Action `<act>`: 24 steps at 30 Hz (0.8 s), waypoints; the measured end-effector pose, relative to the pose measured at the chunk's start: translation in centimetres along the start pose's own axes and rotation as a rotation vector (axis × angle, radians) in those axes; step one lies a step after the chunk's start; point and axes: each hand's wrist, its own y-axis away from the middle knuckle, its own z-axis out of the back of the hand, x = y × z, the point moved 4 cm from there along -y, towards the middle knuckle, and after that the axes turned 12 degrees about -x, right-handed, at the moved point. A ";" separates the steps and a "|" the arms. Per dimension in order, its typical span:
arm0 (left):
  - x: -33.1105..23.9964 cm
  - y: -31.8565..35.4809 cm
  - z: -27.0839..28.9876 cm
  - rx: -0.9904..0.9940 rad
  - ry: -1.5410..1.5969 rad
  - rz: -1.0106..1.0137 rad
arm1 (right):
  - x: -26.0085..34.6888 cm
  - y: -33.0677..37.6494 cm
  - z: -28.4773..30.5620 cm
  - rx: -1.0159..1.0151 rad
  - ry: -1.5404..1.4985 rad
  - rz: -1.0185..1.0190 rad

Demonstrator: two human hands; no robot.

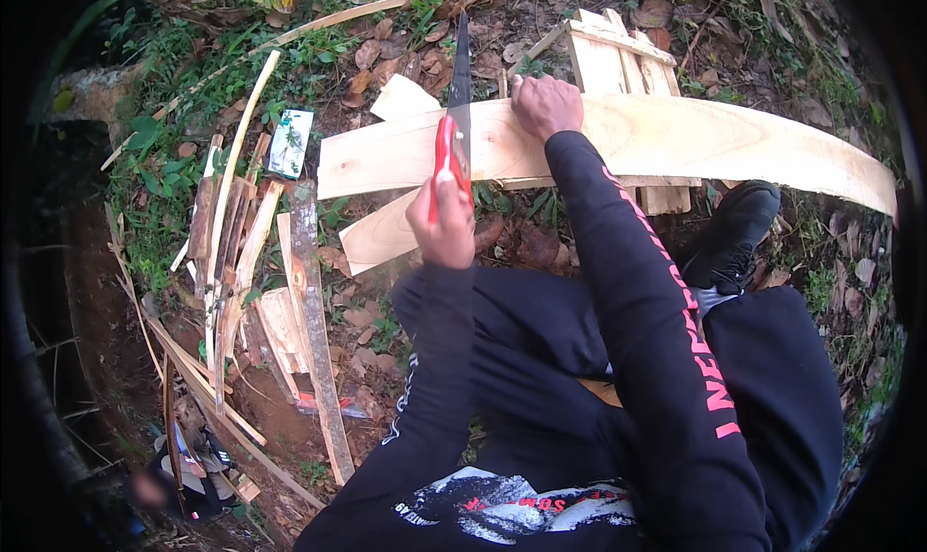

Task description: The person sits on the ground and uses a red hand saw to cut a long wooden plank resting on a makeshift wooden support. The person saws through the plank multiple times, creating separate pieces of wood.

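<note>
A hand saw with a red handle [446,154] is gripped in my left hand [444,222], its fingers wrapped round the handle. The dark blade [461,74], partly smeared by motion, points away from me and crosses the pale wooden board [695,137] near its left end. Whether the teeth are in the wood I cannot tell. My right hand [547,106] bears down on the same board, right of the blade, with fingers curled over the far edge. Beneath the board lies a shorter pale plank [381,233], angled toward my left knee.
A stack of short boards [618,55] lies beyond and under the long board. Bark-edged strips and sticks [232,233] are heaped at left, beside a white-and-teal box [290,143]. A red tool [328,407] lies on the soil. My dark shoe [739,228] is right; another person [193,470] appears lower left.
</note>
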 end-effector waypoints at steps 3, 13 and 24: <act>0.3 6.6 4.7 0.008 -0.028 0.060 | -2.0 -0.8 -0.5 0.006 0.034 0.012; 1.3 -1.0 -2.2 0.053 -0.033 -0.051 | -1.4 -1.8 0.1 0.020 0.030 0.016; -0.2 9.0 -3.2 -0.062 -0.035 -0.036 | -9.4 -3.4 8.7 -0.396 -0.245 0.160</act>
